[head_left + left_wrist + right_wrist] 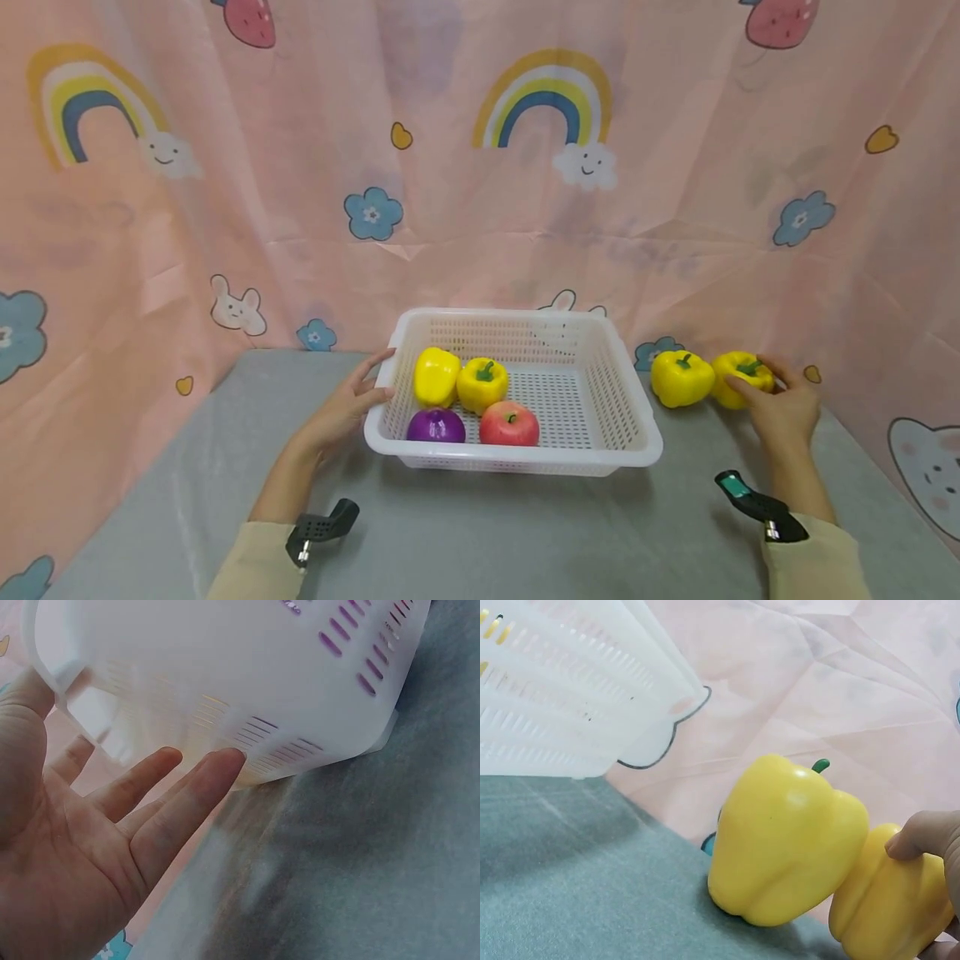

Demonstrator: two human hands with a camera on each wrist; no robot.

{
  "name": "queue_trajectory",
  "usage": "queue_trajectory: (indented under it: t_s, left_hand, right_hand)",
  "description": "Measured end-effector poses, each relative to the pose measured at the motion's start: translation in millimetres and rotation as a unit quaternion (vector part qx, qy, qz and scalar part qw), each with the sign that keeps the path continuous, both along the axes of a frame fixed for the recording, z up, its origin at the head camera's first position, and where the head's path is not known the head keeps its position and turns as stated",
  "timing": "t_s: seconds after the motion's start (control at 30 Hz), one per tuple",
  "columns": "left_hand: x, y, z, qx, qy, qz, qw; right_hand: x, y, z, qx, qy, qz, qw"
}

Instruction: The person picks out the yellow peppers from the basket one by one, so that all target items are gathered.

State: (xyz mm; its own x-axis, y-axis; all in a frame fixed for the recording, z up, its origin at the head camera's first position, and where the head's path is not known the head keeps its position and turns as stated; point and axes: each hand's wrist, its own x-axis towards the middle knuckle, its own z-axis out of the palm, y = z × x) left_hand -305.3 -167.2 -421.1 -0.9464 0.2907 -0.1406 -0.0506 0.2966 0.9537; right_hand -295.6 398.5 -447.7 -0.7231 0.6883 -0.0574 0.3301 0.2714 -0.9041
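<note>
At the right, my right hand grips a yellow bell pepper between thumb and fingers. A second yellow bell pepper with a green stem stands against it on the left. My left hand is at the left rim of a white plastic basket, thumb over the rim. In the left wrist view its other fingers extend fairly straight along the basket's outer wall. Inside lie a yellow bell pepper, a smooth yellow piece with no stem showing, a glossy purple round piece and a red apple.
The basket sits on a grey tabletop. Behind the table hangs a pink patterned cloth, close to the basket's back and to both peppers at the right. A black wrist mount is strapped on each forearm.
</note>
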Motion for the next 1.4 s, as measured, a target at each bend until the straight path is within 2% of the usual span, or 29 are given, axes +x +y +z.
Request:
queue_trajectory:
  t_s: [0.3,0.47,0.67,1.0,1.23,1.4]
  left_hand:
    - [1.6,-0.4,0.6,-0.001,-0.003,0.007,1.0]
    - [0.9,-0.4,-0.5,0.003,-0.005,0.007,1.0]
    - [0.0,-0.5,-1.4,0.012,-0.002,-0.001,0.9999]
    - [1.4,-0.9,-1.7,0.006,-0.001,0.006,1.0]
    - [1.2,-0.8,-3.0,0.001,-0.002,0.005,1.0]
    - [1.4,-1.0,-1.2,0.0,0.0,0.005,1.0]
  right_hand:
    - [0.0,0,-12.4,0.015,-0.024,0.007,0.9996]
    - [0.6,-1,-16.6,0.015,-0.019,-0.001,0.9997]
    - [0.7,0,-15.5,0.014,-0.018,0.004,0.9997]
    - [3.3,-2,-11.3,0.011,-0.023,0.01,0.9996]
    - [7.4,-4,3.8,-0.002,-0.002,-0.014,0.9999]
    - [8.3,-6,26.1,-0.011,0.028,-0.019,0.9994]
